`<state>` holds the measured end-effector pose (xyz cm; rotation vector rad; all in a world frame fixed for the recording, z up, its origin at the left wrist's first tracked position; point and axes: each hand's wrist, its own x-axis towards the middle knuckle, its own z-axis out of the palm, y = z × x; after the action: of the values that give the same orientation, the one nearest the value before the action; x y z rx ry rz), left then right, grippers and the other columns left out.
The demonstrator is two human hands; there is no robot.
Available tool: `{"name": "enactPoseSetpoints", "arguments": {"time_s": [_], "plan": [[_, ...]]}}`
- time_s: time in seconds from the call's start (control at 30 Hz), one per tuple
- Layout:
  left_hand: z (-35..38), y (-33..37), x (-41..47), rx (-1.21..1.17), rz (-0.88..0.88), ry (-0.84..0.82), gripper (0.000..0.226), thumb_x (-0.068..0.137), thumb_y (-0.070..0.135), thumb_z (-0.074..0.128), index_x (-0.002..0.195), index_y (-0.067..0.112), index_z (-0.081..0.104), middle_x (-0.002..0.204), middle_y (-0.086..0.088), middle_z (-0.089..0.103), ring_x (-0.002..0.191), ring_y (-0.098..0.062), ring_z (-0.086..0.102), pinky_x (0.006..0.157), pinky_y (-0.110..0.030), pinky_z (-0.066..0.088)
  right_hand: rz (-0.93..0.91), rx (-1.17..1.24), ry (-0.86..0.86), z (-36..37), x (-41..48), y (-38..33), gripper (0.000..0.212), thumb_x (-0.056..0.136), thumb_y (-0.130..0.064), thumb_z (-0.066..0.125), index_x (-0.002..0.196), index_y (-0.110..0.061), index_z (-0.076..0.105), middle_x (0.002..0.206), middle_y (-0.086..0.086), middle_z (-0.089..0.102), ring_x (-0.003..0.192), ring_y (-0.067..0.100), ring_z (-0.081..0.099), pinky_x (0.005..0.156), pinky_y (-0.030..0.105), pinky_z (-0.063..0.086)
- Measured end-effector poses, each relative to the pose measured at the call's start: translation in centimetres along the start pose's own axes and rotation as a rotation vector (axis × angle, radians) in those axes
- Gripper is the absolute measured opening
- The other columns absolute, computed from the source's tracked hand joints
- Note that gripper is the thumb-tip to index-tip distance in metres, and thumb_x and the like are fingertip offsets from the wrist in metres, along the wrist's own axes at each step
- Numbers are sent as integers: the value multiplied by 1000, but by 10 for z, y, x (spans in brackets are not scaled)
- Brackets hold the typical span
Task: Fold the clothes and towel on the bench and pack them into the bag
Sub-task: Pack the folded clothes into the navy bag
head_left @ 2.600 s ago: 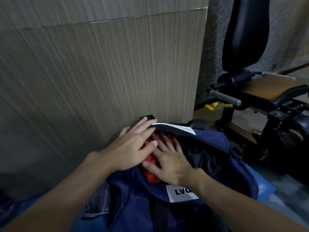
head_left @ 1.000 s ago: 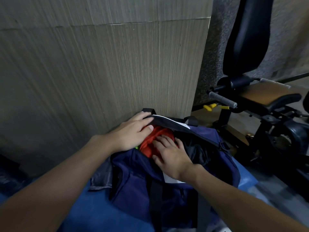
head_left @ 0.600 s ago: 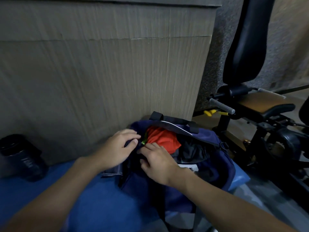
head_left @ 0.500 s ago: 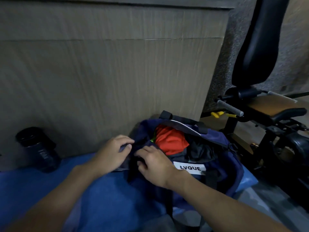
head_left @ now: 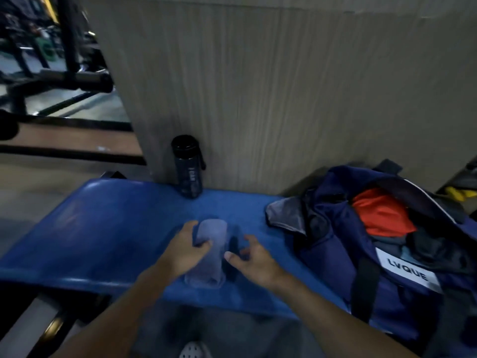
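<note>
A: Which step are you at?

B: The packing, I think. The red garment (head_left: 379, 215) lies in the open bag (head_left: 333, 254) at the right end of the bench (head_left: 103, 228), and the towel (head_left: 212, 237) is the piece that remains outside. It lies folded into a narrow bundle on the bench, in front of me, well apart from the bag.

A: Who has the towel?

B: My left hand (head_left: 187, 251). The fingers go over its far side and the thumb presses on the top, so it is grasped, but not lifted as far as I can see.

A: And the right?

B: My right hand (head_left: 255, 260) is just beside the towel, palm down, fingers half curled and loose. It grasps nothing. A thin dark thing (head_left: 233, 245) lies by it, next to the towel. The picture is too blurred to say what it is, or if my fingers touch it.

A: What does the next move need?

B: To keep the bundle tight. So I would bring the right hand onto its other side, lift with both, and carry it to the right, over the rim of the bag. The free place seems to be beside the red garment
</note>
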<state>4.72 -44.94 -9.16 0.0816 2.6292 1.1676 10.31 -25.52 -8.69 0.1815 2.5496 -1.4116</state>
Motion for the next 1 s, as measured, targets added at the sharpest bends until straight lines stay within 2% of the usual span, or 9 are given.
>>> {"name": "enactPoseSetpoints", "arguments": {"time_s": [0.17,0.23,0.33,0.47,0.53,0.6,0.83,0.93,1.0], "plan": [[18,-4,-1,-253,-67,-8,98,83,25,79,156,22,13,135,-12,54,118,-25,59,95,-38,52,20,37,2,15,11,-2,54,86,-39,72,125,-17,43,109,-1,56,100,14,55,74,20,43],[23,2,-2,-363,-77,-16,106,81,17,80,157,27,7,118,-12,64,103,-21,66,90,-39,56,7,72,-12,17,13,1,49,86,-33,74,123,-13,49,112,0,59,100,13,57,70,16,44],[24,19,-9,-505,-110,-7,99,84,8,75,154,39,13,97,-9,64,87,-16,66,69,-29,54,14,188,-42,10,9,3,43,87,-17,73,125,-13,53,118,3,62,106,14,59,78,18,49],[23,51,-16,-687,-81,3,92,87,3,69,153,44,19,111,-22,64,97,-31,69,87,-51,57,-4,424,15,-15,-5,3,59,85,-17,75,135,-25,45,125,0,56,112,8,55,87,19,48],[24,77,-18,-779,-29,-25,85,90,3,67,150,45,24,114,-21,65,98,-32,70,89,-56,55,40,641,27,-35,-14,2,81,79,-27,82,143,-31,31,131,-1,54,118,12,57,98,29,49],[28,109,-22,-832,52,-73,80,91,3,66,147,45,28,116,-20,66,100,-31,70,90,-56,55,51,884,5,-59,-27,0,84,75,-31,82,137,-38,26,128,3,63,112,18,65,95,35,52],[67,218,-37,-707,282,-190,76,87,12,74,140,48,31,122,-9,61,103,-23,69,91,-48,57,-117,1193,174,-156,-79,12,75,86,-26,74,146,-18,31,128,8,65,115,24,65,98,46,50],[99,258,-44,-570,373,-202,69,86,20,76,134,46,34,115,-6,61,101,-19,68,86,-39,59,-159,1075,395,-194,-103,26,55,93,-20,64,140,-29,36,112,0,72,104,19,69,90,41,55],[122,283,-49,-473,453,-229,63,85,30,75,133,42,36,109,-6,62,95,-18,67,84,-37,58,-199,881,538,-216,-117,43,55,97,-17,58,144,-34,32,117,-3,69,104,14,68,92,39,55]]}}
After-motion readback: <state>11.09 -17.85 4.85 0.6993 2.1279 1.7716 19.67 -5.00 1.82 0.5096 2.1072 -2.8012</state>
